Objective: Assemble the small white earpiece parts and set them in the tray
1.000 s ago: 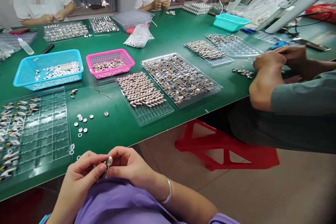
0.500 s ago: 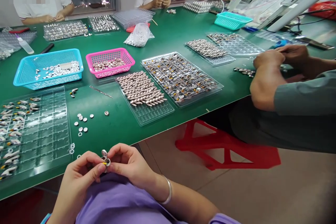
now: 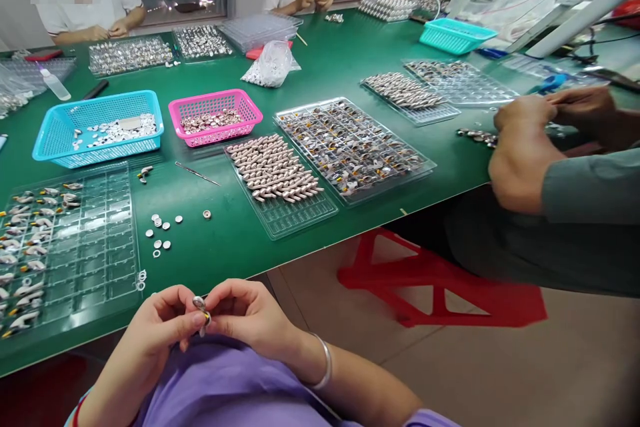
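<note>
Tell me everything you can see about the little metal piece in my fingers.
The small metal piece is shiny, silvery and rounded on top, with a yellow spot lower down; finer detail is too small to tell. Fingertips of the left hand and right hand pinch it from both sides, over the purple garment, just off the near edge of the green table.

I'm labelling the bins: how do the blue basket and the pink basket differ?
The blue basket is larger than the pink basket. The blue basket holds flat white pieces spread thin; the pink basket holds a denser layer of silvery-brown parts. Both are open plastic mesh baskets on the green table, side by side.
</note>
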`<state>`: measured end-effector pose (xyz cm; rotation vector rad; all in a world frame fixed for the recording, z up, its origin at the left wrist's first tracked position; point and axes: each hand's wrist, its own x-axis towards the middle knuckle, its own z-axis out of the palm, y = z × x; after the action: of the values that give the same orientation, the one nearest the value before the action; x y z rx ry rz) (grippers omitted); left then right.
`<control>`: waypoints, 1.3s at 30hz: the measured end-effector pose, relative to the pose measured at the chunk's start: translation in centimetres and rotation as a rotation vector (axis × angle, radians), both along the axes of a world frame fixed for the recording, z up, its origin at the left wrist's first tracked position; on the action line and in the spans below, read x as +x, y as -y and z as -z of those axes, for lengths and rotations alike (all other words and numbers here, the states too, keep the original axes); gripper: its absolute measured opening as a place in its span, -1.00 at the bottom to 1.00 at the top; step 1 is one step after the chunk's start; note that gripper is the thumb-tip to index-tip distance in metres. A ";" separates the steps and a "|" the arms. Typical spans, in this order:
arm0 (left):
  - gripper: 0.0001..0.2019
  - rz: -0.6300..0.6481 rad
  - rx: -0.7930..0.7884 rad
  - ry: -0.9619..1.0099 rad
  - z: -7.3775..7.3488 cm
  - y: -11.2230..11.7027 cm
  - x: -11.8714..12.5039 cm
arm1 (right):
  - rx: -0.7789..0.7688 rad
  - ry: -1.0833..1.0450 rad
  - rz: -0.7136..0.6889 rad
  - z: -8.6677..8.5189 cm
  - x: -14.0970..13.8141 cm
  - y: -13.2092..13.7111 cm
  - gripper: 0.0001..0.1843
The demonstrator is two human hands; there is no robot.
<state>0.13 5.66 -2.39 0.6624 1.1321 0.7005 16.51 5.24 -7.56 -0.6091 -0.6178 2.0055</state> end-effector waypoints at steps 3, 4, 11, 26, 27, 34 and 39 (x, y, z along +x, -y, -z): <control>-0.71 0.052 -0.010 0.016 -0.1 -0.3 -0.2 | 0.008 0.017 -0.019 -0.1 0.1 0.0 -0.72; -0.71 0.058 -0.015 0.018 -0.2 -0.4 -0.3 | 0.011 0.023 -0.020 0.0 0.1 0.0 -0.72; -0.72 0.063 -0.041 0.004 -0.3 -0.1 0.1 | -0.027 0.040 -0.038 0.2 0.1 -0.2 -0.74; -0.73 -0.010 0.242 -0.197 0.7 1.2 -0.4 | -0.040 0.022 -0.109 -0.2 0.5 -0.3 -0.68; -0.74 -0.017 0.255 -0.218 0.8 1.3 -0.5 | -0.030 0.036 -0.109 -0.1 0.5 -0.2 -0.68; -0.73 0.035 0.327 -0.334 0.8 1.4 -1.4 | 0.193 0.340 0.007 -0.4 0.1 -0.2 -0.84; -0.81 0.048 0.357 -0.441 -0.3 1.6 -1.4 | 0.306 0.432 0.094 -0.4 -0.1 -0.2 -0.89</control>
<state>-1.29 4.04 -2.07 1.1853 1.4006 0.7429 16.42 5.41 -7.13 -0.8710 -1.1099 1.6540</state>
